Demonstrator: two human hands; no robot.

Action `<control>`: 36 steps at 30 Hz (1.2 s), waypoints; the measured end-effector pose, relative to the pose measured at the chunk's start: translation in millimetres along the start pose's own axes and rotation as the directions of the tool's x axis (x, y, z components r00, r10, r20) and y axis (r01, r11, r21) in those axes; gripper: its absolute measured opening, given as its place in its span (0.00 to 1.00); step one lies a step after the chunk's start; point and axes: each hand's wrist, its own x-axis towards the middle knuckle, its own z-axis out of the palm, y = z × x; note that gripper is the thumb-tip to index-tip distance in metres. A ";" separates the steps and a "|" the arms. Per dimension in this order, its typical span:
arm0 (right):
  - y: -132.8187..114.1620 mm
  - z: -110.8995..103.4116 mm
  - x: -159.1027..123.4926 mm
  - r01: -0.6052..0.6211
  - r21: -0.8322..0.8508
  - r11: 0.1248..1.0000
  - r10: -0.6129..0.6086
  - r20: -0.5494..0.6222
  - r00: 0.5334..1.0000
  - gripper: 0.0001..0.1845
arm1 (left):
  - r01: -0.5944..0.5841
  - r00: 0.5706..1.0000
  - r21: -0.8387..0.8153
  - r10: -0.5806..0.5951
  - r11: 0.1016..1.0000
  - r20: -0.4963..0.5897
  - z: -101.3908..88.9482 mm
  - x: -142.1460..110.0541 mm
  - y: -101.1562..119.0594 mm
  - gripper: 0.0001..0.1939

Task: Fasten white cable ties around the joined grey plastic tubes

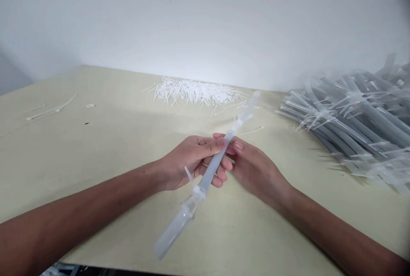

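A translucent grey plastic tube [212, 171] slants across the middle of the view, its near end low and toward the left. White cable ties are cinched round it near both ends; the near cable tie [199, 191] has its tail sticking up. My left hand [195, 156] is closed round the tube's middle, thumb on top and fingers beneath. My right hand [256, 165] meets the tube from the other side just above, fingers curled against it beside the left thumb. Part of its fingers is hidden behind the tube.
A heap of white cable ties [198, 92] lies at the back of the pale table [112, 156], against a white wall [205, 24]. Several loose ties [57, 109] lie at the left. On the right is a large pile of similar tied tubes [358, 118].
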 end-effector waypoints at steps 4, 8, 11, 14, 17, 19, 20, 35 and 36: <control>-0.4 -2.9 -0.8 -0.161 0.310 0.937 0.149 0.064 0.987 0.20 | 0.025 0.999 0.009 -0.025 1.000 0.042 -1.4 0.9 -0.8 0.17; 1.4 -4.9 -0.1 -0.191 0.327 0.926 0.226 -0.074 0.971 0.14 | 0.023 1.000 0.064 -0.025 0.998 0.019 -4.7 5.7 -6.6 0.18; -0.2 -11.3 2.9 -0.065 0.250 0.966 0.141 -0.301 0.943 0.08 | -0.025 1.000 0.108 0.026 0.994 -0.014 -11.0 11.1 -11.2 0.19; -4.1 -22.1 7.0 0.087 0.149 0.985 -0.004 -0.483 0.876 0.05 | -0.095 0.983 0.130 0.113 0.987 -0.143 -19.1 15.4 -10.7 0.16; -7.1 -31.2 9.7 0.161 0.073 0.984 -0.084 -0.605 0.792 0.05 | -0.163 0.954 0.218 0.210 0.962 -0.212 -22.6 16.4 -6.4 0.15; -8.3 -33.4 10.1 0.171 0.030 0.985 -0.111 -0.649 0.753 0.06 | -0.170 0.939 0.356 0.260 0.919 -0.223 -20.7 15.1 -4.5 0.15; -8.7 -33.1 10.0 0.167 0.016 0.986 -0.116 -0.654 0.748 0.06 | -0.164 0.931 0.433 0.285 0.886 -0.229 -18.8 14.1 -4.3 0.15; 4.1 -17.0 6.6 0.017 0.035 0.999 -0.006 -0.291 0.957 0.05 | -0.195 0.890 0.681 0.419 0.706 -0.180 -14.2 10.3 -10.3 0.11; 4.3 -17.0 5.7 0.016 0.025 1.000 -0.008 -0.298 0.954 0.06 | -0.198 0.892 0.680 0.417 0.706 -0.173 -13.4 9.1 -10.9 0.12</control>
